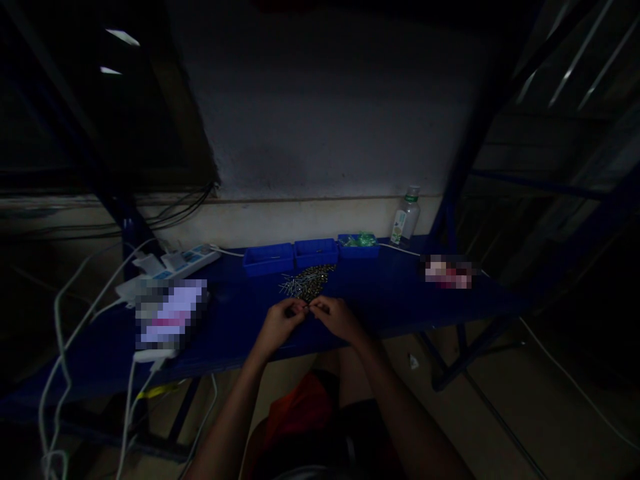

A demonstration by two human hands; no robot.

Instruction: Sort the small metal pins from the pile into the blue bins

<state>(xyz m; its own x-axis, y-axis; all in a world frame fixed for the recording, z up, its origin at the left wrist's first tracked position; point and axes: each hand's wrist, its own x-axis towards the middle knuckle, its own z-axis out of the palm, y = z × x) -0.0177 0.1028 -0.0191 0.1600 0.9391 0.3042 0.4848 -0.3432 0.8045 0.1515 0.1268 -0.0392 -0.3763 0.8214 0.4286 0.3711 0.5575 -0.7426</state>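
Observation:
My left hand [281, 323] and my right hand [336, 317] meet over the blue table [390, 297], fingertips pinched together on a tiny part too small to name. Just beyond them lies a heap of several small metal pieces [306, 280]. Behind the heap stand three blue trays in a row: the left tray [268, 259], the middle tray [315, 253], and the right tray [357, 246] holding something green.
A clear plastic bottle [405, 218] stands at the back right. A white power strip [181, 262] with white cables lies at the left, near a blurred device [169, 313]. Another blurred object [448, 272] sits at the right. A pale wall rises behind.

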